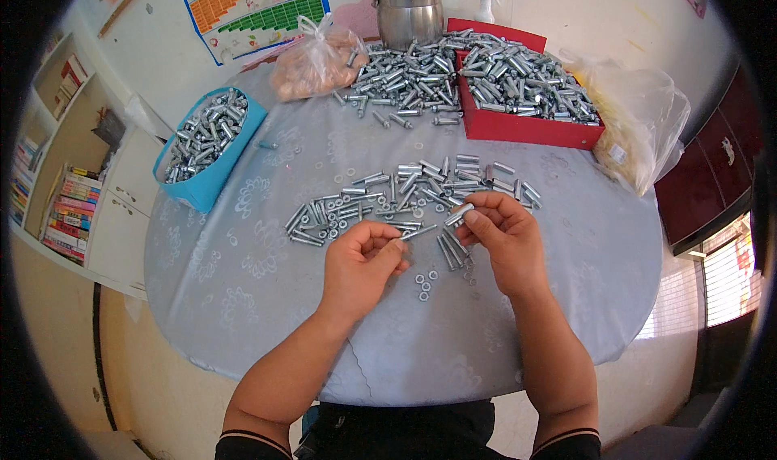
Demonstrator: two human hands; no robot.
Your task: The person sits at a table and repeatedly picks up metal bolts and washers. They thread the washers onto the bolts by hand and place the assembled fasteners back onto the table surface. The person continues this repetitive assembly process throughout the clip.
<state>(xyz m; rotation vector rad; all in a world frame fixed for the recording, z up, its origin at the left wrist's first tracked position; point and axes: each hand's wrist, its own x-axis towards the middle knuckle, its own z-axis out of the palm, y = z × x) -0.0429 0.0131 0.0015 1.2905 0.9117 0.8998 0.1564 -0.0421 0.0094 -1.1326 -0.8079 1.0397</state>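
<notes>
Grip: left hand pinches a thin bolt; right hand pinches a sleeve, both above the surface. Step, judged: joining bolt and sleeve; next calls for lining up their ends. Nuts lie just below the hands. Beyond: loose row of sleeves, blue tub, red tray, steel pot. Fingertip contact is too small to resolve.

Blue tub of metal parts at 10 o'clock on the table. Red tray heaped with parts at 1 o'clock. Steel pot at 12. Clear bags: one at 11, one at 2. Bookshelf at 9 o'clock.
</notes>
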